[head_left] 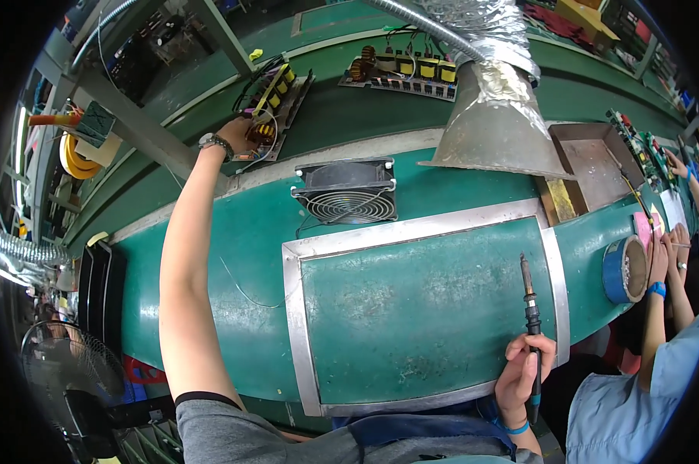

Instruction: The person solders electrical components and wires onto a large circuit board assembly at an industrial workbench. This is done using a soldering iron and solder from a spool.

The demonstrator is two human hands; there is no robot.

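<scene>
My left hand (240,136) is stretched out to the far left, its fingers closed on the near end of a circuit board (294,108). This board carries yellow transformers and a copper coil, and the hand hides part of it. My right hand (524,370) grips a soldering iron (532,315) by its dark handle, tip pointing up and away from me. The iron is over the right side of a metal-framed green work area (411,309). A second circuit board (404,73) of the same kind lies farther back, to the right of the first.
A black cooling fan (346,189) stands behind the metal frame. A metal fume hood (496,124) hangs at the back right, beside a metal tray (597,162). A blue round container (625,269) is at right, near a co-worker's hands (663,255). Black trays (100,298) stand at left.
</scene>
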